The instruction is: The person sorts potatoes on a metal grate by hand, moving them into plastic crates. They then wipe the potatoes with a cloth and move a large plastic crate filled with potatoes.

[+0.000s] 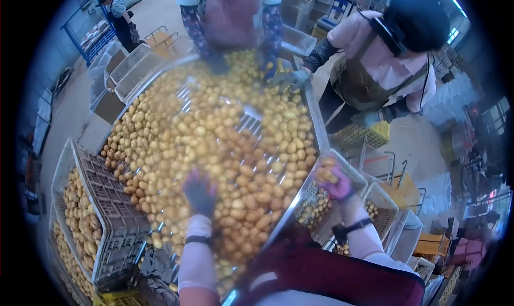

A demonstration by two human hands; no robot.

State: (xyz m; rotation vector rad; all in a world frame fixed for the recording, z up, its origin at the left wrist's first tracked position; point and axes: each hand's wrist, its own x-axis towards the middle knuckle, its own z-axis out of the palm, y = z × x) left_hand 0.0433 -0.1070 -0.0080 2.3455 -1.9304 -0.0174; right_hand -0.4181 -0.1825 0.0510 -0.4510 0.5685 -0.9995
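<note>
Small yellow-brown potatoes (214, 127) are spread across a slatted metal sorting table (251, 120). My left hand (199, 192), in a grey glove with pinkish fingertips, reaches over the heap with its fingers apart and nothing in its grasp; it is slightly blurred. Beyond the table's right edge, my right hand (338, 186), in a purple glove, grips potatoes (325, 173). It is above a crate (344, 167) that stands against the table, and more potatoes (313, 208) lie below the hand.
At left, tilted plastic crates (110, 220) hold larger potatoes. One co-worker (230, 17) stands across the table and another (385, 60) at the far right corner, both reaching toward it. Further crates (388, 199) line the right side. A person (120, 20) stands in the background.
</note>
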